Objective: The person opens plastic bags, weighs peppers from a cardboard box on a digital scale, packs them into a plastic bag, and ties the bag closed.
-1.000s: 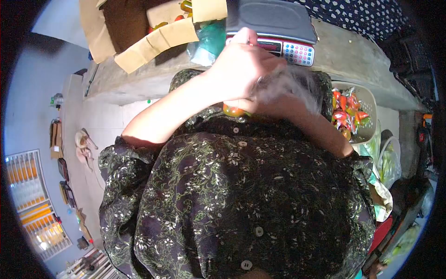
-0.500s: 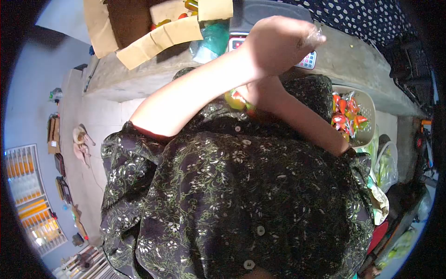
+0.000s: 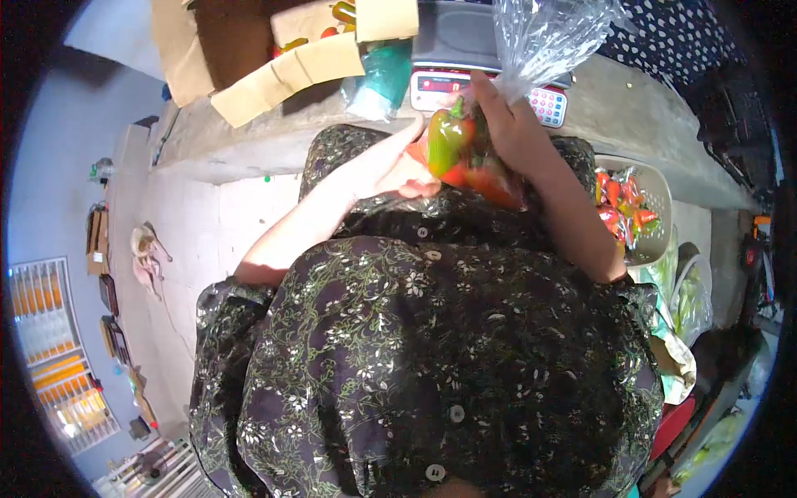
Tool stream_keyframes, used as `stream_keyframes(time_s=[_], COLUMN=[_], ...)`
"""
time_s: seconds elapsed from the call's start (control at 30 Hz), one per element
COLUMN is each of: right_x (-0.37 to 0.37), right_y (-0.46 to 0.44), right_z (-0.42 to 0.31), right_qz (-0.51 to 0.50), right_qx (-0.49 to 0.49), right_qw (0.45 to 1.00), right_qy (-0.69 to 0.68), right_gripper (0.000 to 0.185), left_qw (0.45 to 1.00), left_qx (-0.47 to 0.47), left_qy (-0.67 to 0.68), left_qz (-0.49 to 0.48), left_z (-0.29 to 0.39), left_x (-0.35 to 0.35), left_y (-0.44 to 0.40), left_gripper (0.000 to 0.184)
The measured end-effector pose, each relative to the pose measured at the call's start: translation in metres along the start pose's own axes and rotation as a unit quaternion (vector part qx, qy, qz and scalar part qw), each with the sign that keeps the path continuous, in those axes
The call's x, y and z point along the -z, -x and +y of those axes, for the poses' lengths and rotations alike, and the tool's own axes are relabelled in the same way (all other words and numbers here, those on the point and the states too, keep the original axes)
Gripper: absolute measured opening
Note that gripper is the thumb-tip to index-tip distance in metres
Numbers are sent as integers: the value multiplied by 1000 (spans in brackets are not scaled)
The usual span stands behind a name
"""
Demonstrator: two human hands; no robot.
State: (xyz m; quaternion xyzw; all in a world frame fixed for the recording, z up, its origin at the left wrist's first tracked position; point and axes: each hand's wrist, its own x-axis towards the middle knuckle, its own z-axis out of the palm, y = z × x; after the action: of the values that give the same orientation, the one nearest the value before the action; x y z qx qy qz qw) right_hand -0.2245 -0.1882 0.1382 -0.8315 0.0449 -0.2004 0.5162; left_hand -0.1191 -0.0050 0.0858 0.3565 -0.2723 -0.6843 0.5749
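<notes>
Bag of clear plastic (image 3: 556, 46), containing green and red peppers (image 3: 447, 148), is located in front of the torso, near a grey-topped electronic scale (image 3: 455, 37). Right hand (image 3: 516, 133): fingers closed around the gathered bag neck. Left hand (image 3: 388, 170): fingers spread beside the peppers; contact cannot be confirmed. Perforated beige plastic basket (image 3: 661, 192): right side.
</notes>
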Motion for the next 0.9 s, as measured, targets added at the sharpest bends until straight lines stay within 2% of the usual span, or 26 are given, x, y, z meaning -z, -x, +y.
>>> stream_keyframes(time_s=[0.03,0.13,0.17,0.27,0.3,0.33,0.37,0.43,0.47,0.5,0.53,0.6,0.63,0.7,0.73,0.8,0.87,0.9], right_x=[0,1,0,2,7,14,18,20,21,22,23,20,15,8,5,-3,1,3], right_y=[-1,-8,-9,-12,-12,-13,-13,-14,-14,-12,-9,-9,-12,-21,-16,0,-3,-4], right_z=[-12,-28,-29,-22,-23,-26,-27,-16,-8,2,12,22,22,30,32,31,47,51], right_qz=[-13,-20,-23,39,21,1,-21,-17,-10,36,81,82,37,-65,-40,10,15,19], right_qx=[19,72,58,148,125,100,73,124,151,231,308,323,260,135,108,52,81,95], right_qw=[1000,997,995,988,979,940,872,844,828,839,840,891,938,986,991,997,975,955], right_qy=[15,-25,-76,-18,157,326,484,522,540,492,439,308,228,76,71,60,207,280], right_gripper=[38,33,32,30,31,32,34,27,24,22,20,20,22,28,28,29,30,31], left_qw=[989,989,996,988,986,980,966,949,920,864,808,662,541,476,441,448,460,526], left_qx=[2,11,-22,-135,-123,-103,-84,-212,-273,-287,-342,-435,-445,-466,-475,-506,-488,-486], left_qy=[-147,-129,-84,12,63,140,217,64,-18,-223,-317,-488,-608,-675,-706,-696,-706,-656], left_qz=[-5,-67,-22,78,96,100,108,226,281,349,361,367,374,316,285,244,228,239], left_z=[7,24,23,-18,-12,3,19,18,21,29,31,32,33,29,28,24,18,12], left_x=[-9,-24,-38,-31,-34,-47,-60,-56,-53,-54,-51,-43,-36,-32,-31,-37,-32,-30], left_y=[7,3,8,0,1,3,5,-6,-11,-8,-7,-9,-3,2,2,1,5,4], left_gripper=[53,44,43,44,44,44,44,46,48,56,58,62,64,63,63,57,64,70])
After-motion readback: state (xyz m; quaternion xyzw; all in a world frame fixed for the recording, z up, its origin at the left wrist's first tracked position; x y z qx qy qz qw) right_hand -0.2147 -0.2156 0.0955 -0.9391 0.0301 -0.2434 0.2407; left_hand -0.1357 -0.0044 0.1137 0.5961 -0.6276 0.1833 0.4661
